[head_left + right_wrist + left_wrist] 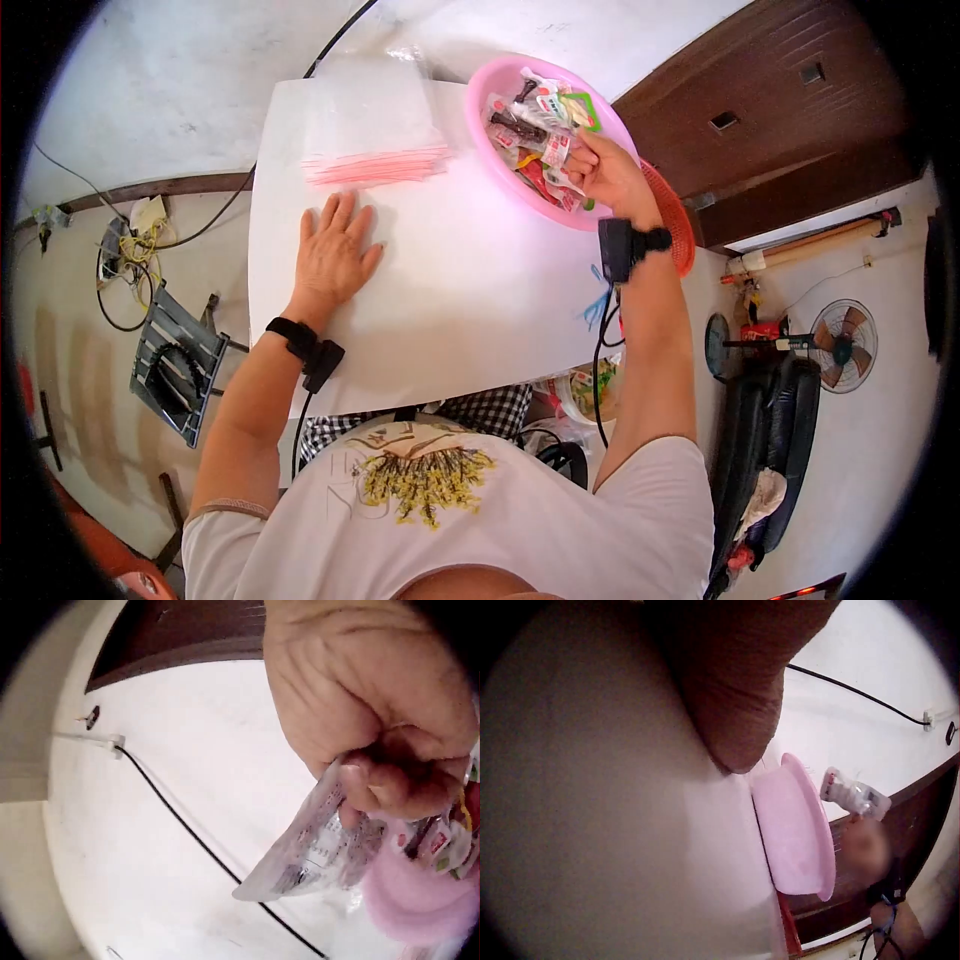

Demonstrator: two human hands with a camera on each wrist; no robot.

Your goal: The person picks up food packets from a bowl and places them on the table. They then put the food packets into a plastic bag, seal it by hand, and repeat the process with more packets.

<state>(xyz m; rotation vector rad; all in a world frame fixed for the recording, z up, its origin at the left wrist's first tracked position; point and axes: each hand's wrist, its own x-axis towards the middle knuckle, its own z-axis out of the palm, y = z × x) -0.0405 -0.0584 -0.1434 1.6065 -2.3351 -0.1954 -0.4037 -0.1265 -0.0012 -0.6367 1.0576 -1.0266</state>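
Observation:
The right hand (612, 180) is over the pink basin (487, 150), thumb and fingers pinching a small printed packet. In the right wrist view, the right hand (375, 727) has curled fingers on this clear-and-white packet (300, 859). The left wrist view shows the packet (851, 793) held above the basin (791, 832). Several wrapped packets (530, 125) fill the basin. The left hand (335, 255) lies palm down on the white table, fingers spread, just below a stack of clear bags (375, 125) with red-striped edges.
A red basket (672, 215) is beneath the basin's right side. Blue strings (597, 310) lie near the table's right edge. A black cable (225, 210) runs behind the table. At left stands a folding stool (180, 365); at right, a fan (843, 345).

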